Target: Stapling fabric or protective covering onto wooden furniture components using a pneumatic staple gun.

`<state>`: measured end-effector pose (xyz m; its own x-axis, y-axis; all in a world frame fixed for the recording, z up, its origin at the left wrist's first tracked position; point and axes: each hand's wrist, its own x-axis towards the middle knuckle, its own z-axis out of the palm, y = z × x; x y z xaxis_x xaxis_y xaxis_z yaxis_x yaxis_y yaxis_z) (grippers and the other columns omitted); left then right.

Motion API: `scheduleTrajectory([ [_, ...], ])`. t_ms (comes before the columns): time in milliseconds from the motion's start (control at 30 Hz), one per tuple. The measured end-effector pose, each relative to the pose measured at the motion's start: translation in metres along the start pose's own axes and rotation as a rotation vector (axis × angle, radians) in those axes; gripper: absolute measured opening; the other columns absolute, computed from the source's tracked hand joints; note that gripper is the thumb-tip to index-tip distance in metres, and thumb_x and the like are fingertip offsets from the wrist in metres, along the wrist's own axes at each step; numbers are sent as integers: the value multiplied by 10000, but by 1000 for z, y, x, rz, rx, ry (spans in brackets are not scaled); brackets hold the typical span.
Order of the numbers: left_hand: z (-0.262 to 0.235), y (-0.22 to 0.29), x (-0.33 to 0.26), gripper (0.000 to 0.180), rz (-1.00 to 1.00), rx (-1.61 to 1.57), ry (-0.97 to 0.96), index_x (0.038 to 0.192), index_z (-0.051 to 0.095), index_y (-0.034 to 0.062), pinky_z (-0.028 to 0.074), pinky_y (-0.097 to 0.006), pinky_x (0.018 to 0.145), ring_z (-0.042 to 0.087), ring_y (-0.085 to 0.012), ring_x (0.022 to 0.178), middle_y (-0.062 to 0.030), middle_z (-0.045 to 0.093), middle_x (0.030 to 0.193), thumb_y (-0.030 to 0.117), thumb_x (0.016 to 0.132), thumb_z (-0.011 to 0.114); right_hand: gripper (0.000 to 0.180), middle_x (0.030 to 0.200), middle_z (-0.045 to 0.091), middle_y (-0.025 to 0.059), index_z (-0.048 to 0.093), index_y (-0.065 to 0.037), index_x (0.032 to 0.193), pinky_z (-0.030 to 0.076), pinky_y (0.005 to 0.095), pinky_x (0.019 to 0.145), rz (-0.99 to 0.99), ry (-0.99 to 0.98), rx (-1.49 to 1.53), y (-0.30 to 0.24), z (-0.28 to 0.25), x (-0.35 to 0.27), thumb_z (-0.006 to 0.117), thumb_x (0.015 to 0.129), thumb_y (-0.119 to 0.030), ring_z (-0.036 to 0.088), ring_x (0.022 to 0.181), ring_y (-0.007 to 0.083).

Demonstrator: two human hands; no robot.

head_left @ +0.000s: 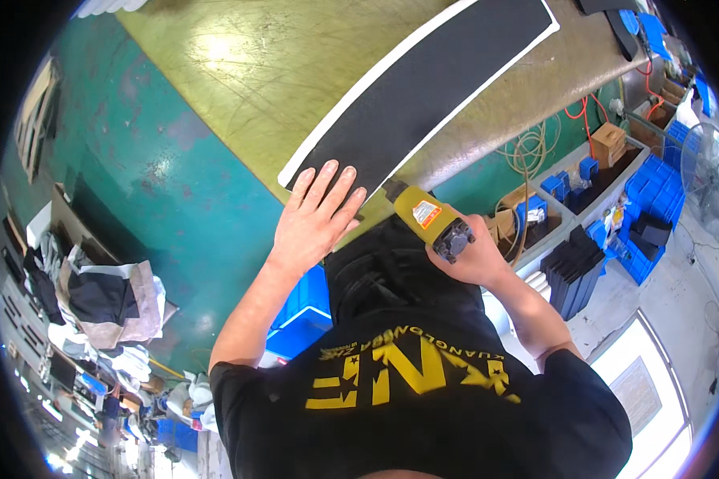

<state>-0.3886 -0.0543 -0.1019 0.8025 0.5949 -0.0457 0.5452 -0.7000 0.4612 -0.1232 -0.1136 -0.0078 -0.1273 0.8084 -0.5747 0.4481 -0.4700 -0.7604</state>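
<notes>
A long, curved black panel [431, 88] with a white border lies on the worn yellowish tabletop [224, 80], running from the near edge toward the far right. My left hand [315, 211] rests on its near end with the fingers stretched out flat, holding nothing. In my right hand [479, 251] is a yellow staple gun [423, 214] with a black nose and a black rear cap. Its nose points at the panel's near corner, close to the white edge; whether it touches cannot be made out. The fingers around the handle are partly hidden beneath the tool.
Blue bins [655, 188] and grey trays of parts stand to the right, with coiled hoses [531, 152] and a standing fan [703, 168]. A blue box [302, 307] is below the table edge. Piled fabric [108, 295] lies on the left, beyond the green floor [184, 215].
</notes>
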Motion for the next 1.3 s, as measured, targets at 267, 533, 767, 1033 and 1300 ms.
scheduleTrajectory([
  [267, 7, 2, -7, 533, 31, -7, 88, 1250, 658, 113, 321, -564, 1168, 450, -364, 1398, -117, 534, 1458, 286, 769, 810, 330, 857, 667, 177, 619, 12, 1095, 528, 344, 707, -34, 22, 18, 13, 19, 4, 713, 786, -58, 665, 784, 392],
  [533, -2, 7, 4, 453, -7, -36, 101, 1162, 696, 86, 337, -549, 1151, 479, -371, 1368, -135, 585, 1389, 298, 776, 806, 360, 910, 695, 158, 633, 23, 1080, 535, 335, 721, 30, 7, -108, 4, 0, 2, 750, 747, -48, 701, 765, 316],
  [767, -12, 52, 82, 702, -282, -42, 272, 1328, 612, 97, 262, -622, 1148, 370, -420, 1423, -235, 440, 1495, 419, 742, 825, 287, 842, 712, 73, 678, 5, 1043, 530, 282, 727, 74, 7, 115, 7, -102, 17, 745, 769, -51, 650, 784, 102],
  [1033, 1, 49, 174, 901, -486, -24, 195, 1455, 517, 212, 292, -618, 1095, 340, -441, 1420, -249, 310, 1581, 455, 655, 851, 269, 753, 656, 47, 639, 20, 1040, 501, 280, 604, 169, 210, 34, -26, -212, 79, 718, 783, 13, 636, 650, 127],
  [1300, 27, 61, 155, 918, -493, 85, 223, 1478, 460, 112, 290, -603, 1086, 343, -454, 1414, -284, 312, 1574, 541, 731, 777, 306, 738, 602, 22, 641, 13, 1086, 465, 279, 561, 201, 183, -120, -15, -262, 144, 666, 781, -11, 572, 591, 99],
])
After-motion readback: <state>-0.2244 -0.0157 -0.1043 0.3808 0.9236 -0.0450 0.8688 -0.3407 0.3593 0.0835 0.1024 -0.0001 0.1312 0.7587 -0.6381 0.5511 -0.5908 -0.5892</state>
